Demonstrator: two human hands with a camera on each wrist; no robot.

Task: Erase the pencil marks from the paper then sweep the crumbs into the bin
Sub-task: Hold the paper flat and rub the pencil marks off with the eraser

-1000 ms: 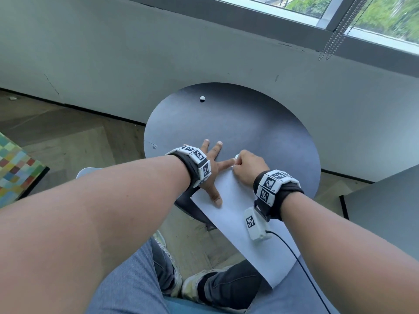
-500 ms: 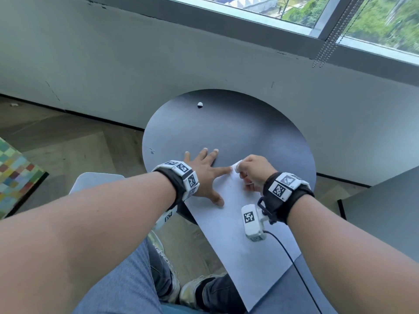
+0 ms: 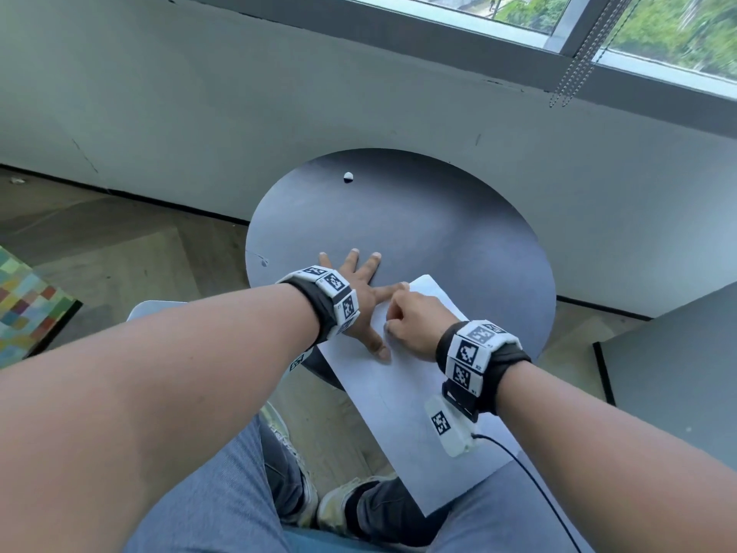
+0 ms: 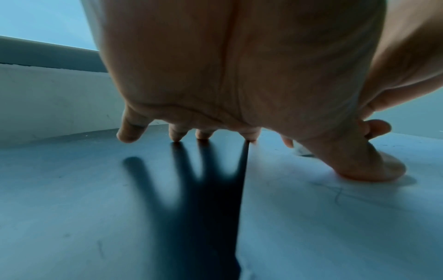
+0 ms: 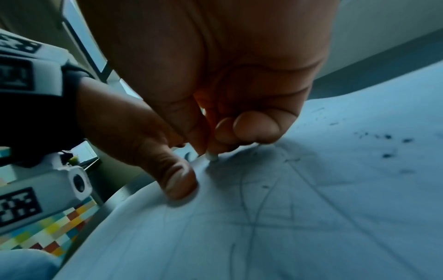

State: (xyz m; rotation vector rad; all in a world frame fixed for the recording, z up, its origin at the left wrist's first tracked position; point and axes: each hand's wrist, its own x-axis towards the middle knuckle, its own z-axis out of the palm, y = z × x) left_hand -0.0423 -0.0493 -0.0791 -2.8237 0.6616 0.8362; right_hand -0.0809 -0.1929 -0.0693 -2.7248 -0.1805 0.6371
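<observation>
left hand (image 3: 361,291) splayed flat, fingers wide, thumb and forefinger on paper (image 3: 402,397), rest on round table (image 3: 418,225): likely pins sheet so rubbing won't drag it. right hand (image 3: 414,327) curled narrow, pinching small eraser (image 5: 212,156), tip down on pencil marks (image 5: 254,212) near paper's far left corner. dark crumbs (image 5: 386,145) lie right of it. paper overhangs near table edge onto lap. bin not in view.
</observation>
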